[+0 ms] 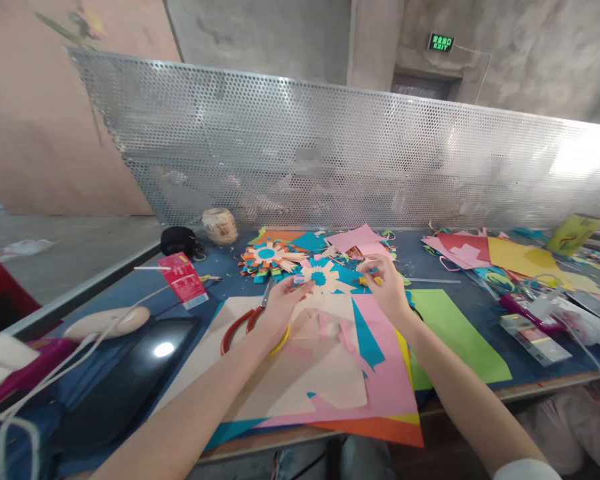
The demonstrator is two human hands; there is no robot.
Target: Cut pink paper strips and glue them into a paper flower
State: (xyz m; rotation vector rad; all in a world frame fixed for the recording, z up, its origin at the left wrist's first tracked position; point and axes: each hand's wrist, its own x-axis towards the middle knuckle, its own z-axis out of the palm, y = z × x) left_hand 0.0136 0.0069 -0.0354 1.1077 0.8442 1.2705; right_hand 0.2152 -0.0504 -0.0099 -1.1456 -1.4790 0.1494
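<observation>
My left hand (285, 303) is closed over the sheets, with a small pale item showing pink and blue at its fingertips, too small to name. My right hand (386, 287) is raised to the right, fingers curled in a pinch; what they hold, if anything, cannot be made out. Between the hands lies a cream paper flower (337, 283) with a blue centre. Scissors with red handles (237, 330) rest beside my left wrist. Under my hands is a cream sheet (280, 380) on top of pink paper (390, 393). A blue paper scrap (366, 333) lies on it.
An orange-and-cream paper flower (266, 254) sits behind, near a twine ball (220, 225). Green paper (455, 340) lies right. A dark phone-like slab (130, 380), a red packet (184, 280) and white cables are left. A perforated metal screen (280, 140) borders the table's back.
</observation>
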